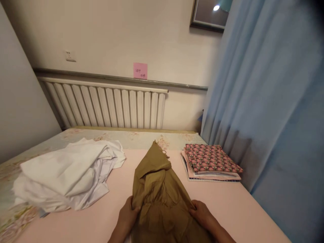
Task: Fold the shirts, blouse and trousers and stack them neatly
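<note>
An olive-brown garment [162,189] with a gathered waist lies lengthwise before me, its narrow end pointing at the wall and its near end running out of view at the bottom. My left hand [128,216] grips its left edge at the gathers, thumb on top. On the opposite edge, at about the same height, my right hand [202,213] pinches the cloth between thumb and fingers. Folds cover part of the upper garment. Beneath it is a pink sheet [118,189].
A crumpled white cloth [68,172] lies to the left. On the right sits a folded fabric stack [212,158] with a patterned red piece on top. A blue curtain [265,84] hangs along the right side; a radiator [113,106] stands at the far wall.
</note>
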